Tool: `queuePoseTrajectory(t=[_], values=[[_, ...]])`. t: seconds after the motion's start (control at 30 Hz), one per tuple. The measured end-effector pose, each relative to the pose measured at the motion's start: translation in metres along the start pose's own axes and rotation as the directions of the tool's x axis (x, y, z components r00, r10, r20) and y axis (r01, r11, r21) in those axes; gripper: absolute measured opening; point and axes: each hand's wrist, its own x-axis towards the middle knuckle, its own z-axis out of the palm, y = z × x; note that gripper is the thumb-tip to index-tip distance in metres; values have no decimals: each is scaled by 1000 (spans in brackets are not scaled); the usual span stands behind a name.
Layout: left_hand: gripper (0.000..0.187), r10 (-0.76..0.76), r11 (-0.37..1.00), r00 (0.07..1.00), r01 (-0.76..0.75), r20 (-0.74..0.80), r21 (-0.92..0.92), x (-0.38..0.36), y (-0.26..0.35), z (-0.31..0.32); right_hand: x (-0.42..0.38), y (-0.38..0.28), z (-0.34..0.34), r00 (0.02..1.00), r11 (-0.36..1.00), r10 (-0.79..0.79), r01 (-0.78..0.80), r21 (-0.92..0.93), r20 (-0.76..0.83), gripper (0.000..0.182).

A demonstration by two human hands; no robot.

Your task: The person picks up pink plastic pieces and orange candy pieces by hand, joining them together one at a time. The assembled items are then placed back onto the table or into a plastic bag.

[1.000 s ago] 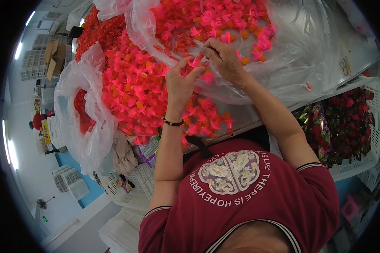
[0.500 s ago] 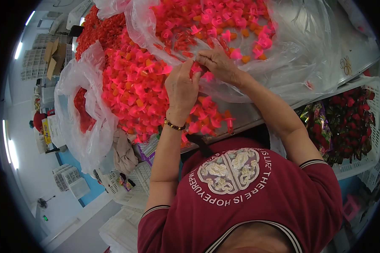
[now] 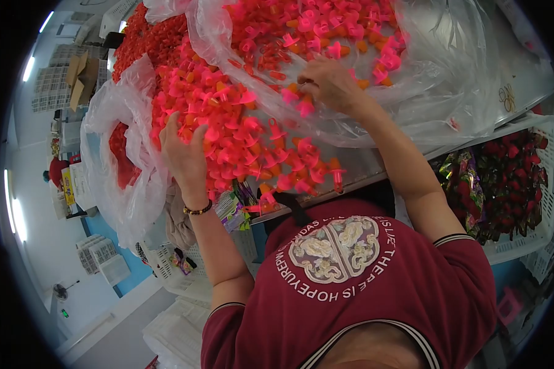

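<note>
My left hand [image 3: 183, 152] is at the left edge of a pile of bright pink pacifier-shaped plastic pieces [image 3: 228, 141], some with orange parts. Its fingers and thumb are spread, and I see nothing held between them. My right hand [image 3: 333, 85] is over the near edge of a clear plastic bag [image 3: 437, 80], its fingers curled together. Whatever those fingers may hold is hidden or too small to name. Beyond the right hand, more pink and orange pieces [image 3: 326, 24] lie on the opened bag, with small red pieces [image 3: 271, 58] beside them.
Another plastic bag [image 3: 129, 203] with red pieces hangs at the table's left side. A heap of small red parts [image 3: 151, 37] lies at the far left. To the right, a white crate [image 3: 523, 243] holds dark red wrapped items. Thin yellowish bands [image 3: 506, 98] rest on the metal table [image 3: 526, 77].
My left hand has parted from the right, moving left to the pink pile with its fingers spreading. My right hand has shifted slightly right and stays curled.
</note>
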Motion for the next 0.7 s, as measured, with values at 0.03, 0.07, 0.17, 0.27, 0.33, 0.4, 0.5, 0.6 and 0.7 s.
queuePoseTrajectory(t=[0.03,0.07,0.17,0.27,0.33,0.4,0.5,0.6,0.7], values=[[41,0,1000,1000,0,1,0,0,0,0,-3,-1,11,996,974,-87,78,-212,-35,10],[38,-249,787,962,267,110,-557,1,2,1,-5,-1,17,983,898,-178,142,-416,-49,12],[37,-214,-375,746,534,631,-758,3,11,17,-2,-2,15,989,938,-71,110,-329,128,16],[38,134,-814,589,523,797,-250,-2,40,41,-4,7,19,994,957,-103,106,-269,23,21],[39,158,-819,529,542,834,-189,-5,60,55,0,-1,10,1000,984,21,-21,-179,-1,21],[35,166,-811,496,561,853,-168,-7,71,65,3,-6,4,989,986,148,-148,-79,-10,21],[33,149,-810,489,559,860,-178,-5,75,72,6,-13,-8,968,738,248,-217,639,42,19],[33,89,-796,541,543,836,-267,-7,73,78,5,-26,-22,955,574,222,-292,765,198,19],[34,101,-766,594,558,798,-319,-10,71,82,5,-19,-10,971,559,70,-227,797,227,26]])
